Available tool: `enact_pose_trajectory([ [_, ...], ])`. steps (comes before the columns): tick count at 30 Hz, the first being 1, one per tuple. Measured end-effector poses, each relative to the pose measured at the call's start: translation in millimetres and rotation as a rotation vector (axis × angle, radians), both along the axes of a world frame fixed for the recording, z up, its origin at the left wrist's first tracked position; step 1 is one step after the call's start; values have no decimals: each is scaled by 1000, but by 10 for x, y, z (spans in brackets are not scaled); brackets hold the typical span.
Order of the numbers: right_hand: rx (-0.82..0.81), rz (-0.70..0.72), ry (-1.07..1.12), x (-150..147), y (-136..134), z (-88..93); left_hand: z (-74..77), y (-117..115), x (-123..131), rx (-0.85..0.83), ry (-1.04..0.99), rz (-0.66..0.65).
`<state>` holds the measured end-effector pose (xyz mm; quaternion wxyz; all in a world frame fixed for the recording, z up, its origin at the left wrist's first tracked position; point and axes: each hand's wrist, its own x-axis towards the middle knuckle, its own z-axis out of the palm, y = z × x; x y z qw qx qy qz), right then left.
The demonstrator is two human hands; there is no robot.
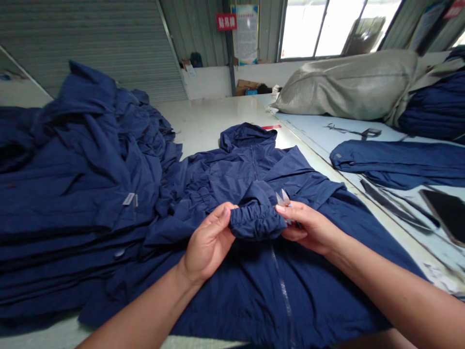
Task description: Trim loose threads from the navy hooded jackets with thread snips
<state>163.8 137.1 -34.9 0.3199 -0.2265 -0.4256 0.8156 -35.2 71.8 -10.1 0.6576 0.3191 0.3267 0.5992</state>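
My left hand (209, 243) pinches the gathered elastic cuff (257, 220) of a navy jacket sleeve, thumb on top and fingers curled beneath it, closed firmly on the fabric. My right hand (309, 228) is curled at the cuff's other end, its fingers (290, 209) closed around small thread snips (283, 198), whose pale, translucent tips stick up beside the cuff; the hand's hold on the cloth itself is hidden. The cuff is lifted just above the navy jacket (276, 295), which lies flat on a pale work table (207, 121), zipper (281, 291) running toward me and hood (247, 135) at the far end.

To the left sits a tall stack of navy jackets (72, 194). To the right, on a pale blue surface (308, 114), lie a folded navy garment (395, 162) and a black tablet (445, 213). Farther off, a bulging grey woven sack (348, 85) rests by a window (319, 29), and a roller shutter (90, 43) closes the far left wall.
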Motion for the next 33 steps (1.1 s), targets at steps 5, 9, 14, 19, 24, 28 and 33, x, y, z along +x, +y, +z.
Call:
enact_pose_trajectory([
  [5, 20, -12, 41, 37, 47, 10, -28, 27, -4, -40, -42, -58],
  [9, 18, -44, 71, 25, 59, 23, -44, 59, -4, -117, -57, -67],
  [14, 4, -68, 88, -14, 36, 12, -53, 65, -7, -144, -84, -73],
  [19, 2, -89, 119, -9, 31, 29, -19, 23, 4, -158, -98, -151],
  [24, 0, -57, 114, 7, 26, 60, 85, 31, -31, -107, -129, -68],
  [28, -10, -45, 104, -35, 20, 33, 58, 78, -45, -154, -163, 36],
  [33, 37, -188, 12, -59, 4, 38, -43, 104, -32, -205, -171, 93],
])
